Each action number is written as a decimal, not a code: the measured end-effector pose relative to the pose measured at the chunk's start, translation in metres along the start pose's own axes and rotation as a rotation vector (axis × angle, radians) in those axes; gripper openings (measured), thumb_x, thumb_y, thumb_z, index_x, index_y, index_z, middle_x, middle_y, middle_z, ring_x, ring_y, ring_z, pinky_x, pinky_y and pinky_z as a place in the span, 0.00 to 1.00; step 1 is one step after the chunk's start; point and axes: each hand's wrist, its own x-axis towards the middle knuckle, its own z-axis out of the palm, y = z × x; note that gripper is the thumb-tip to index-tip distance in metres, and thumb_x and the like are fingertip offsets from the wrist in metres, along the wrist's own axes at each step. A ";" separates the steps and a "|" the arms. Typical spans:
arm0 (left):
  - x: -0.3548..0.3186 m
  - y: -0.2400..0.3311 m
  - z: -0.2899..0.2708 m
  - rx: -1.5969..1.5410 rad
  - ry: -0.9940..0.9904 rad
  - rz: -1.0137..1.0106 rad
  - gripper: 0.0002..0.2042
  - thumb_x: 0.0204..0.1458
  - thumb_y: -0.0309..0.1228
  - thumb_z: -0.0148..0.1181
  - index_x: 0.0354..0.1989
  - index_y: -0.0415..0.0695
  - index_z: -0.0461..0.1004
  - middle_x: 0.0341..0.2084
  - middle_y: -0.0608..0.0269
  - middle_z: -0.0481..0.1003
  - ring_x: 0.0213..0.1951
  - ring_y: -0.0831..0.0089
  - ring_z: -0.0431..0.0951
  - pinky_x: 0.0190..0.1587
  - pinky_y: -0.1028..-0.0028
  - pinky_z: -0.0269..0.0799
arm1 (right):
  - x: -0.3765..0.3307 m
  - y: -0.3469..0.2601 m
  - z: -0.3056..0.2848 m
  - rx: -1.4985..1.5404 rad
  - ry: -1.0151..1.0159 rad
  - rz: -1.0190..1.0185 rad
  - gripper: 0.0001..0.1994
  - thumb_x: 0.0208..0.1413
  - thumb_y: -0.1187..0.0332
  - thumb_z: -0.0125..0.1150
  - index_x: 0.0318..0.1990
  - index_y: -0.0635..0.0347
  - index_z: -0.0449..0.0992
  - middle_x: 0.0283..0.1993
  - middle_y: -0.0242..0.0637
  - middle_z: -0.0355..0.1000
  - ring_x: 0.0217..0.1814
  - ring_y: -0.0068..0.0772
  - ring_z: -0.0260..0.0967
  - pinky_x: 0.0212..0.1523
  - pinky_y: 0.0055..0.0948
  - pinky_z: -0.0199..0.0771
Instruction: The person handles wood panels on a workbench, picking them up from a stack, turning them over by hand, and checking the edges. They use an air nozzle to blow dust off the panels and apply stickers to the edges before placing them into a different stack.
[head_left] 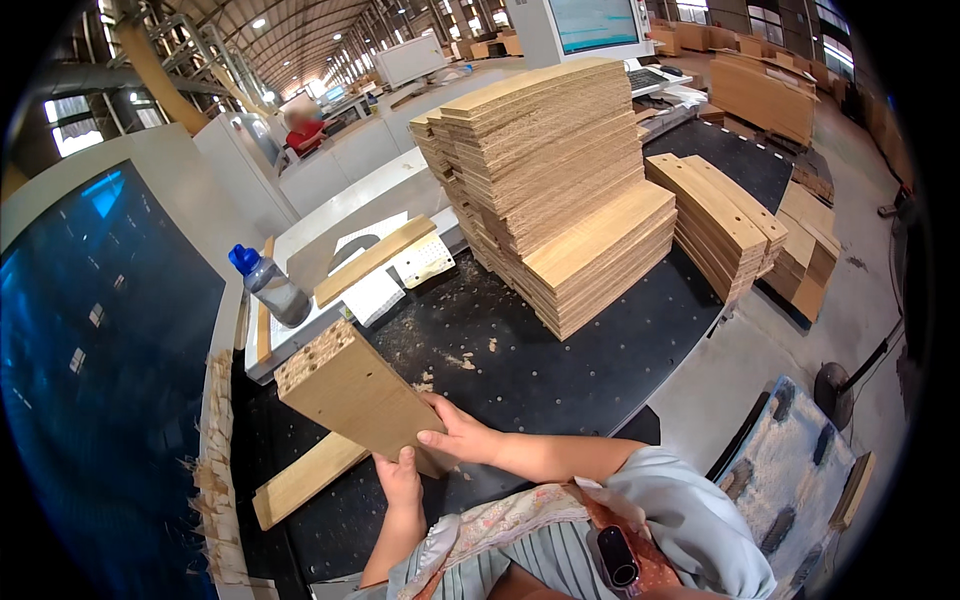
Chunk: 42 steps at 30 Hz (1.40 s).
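1. My grip, left hand (402,480) and right hand (462,434), curls closed around the wooden block's (362,402) near end.
2. It tilts over the black table (545,385); contact unclear.
3. I'd support its weight evenly.

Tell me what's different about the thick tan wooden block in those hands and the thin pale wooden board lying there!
The thick tan wooden block is tilted, held by the left hand and right hand; the thin pale wooden board lies flat on the black table. The block looks much thicker than the board. The block's end shows dark holes; the board's top looks plain. Both are wooden.
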 end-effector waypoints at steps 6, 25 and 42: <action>0.005 -0.007 -0.003 0.219 -0.025 0.119 0.32 0.48 0.42 0.69 0.55 0.37 0.63 0.48 0.58 0.71 0.49 0.68 0.71 0.54 0.69 0.66 | -0.004 -0.009 -0.006 -0.146 -0.020 -0.005 0.35 0.57 0.54 0.57 0.65 0.66 0.51 0.62 0.57 0.57 0.65 0.53 0.55 0.65 0.39 0.55; 0.108 0.221 0.106 2.278 -1.268 0.443 0.13 0.40 0.44 0.66 0.29 0.50 0.78 0.28 0.69 0.78 0.35 0.70 0.78 0.36 0.70 0.67 | -0.001 -0.042 -0.028 -0.501 -0.165 0.107 0.36 0.45 0.57 0.68 0.61 0.58 0.59 0.57 0.49 0.64 0.60 0.52 0.62 0.59 0.43 0.63; 0.082 0.199 0.197 2.153 -1.606 0.419 0.07 0.44 0.34 0.61 0.30 0.49 0.80 0.29 0.65 0.79 0.37 0.70 0.79 0.38 0.73 0.67 | -0.034 0.005 -0.017 0.034 -0.053 0.120 0.30 0.43 0.67 0.71 0.54 0.61 0.65 0.50 0.47 0.69 0.52 0.45 0.68 0.54 0.37 0.66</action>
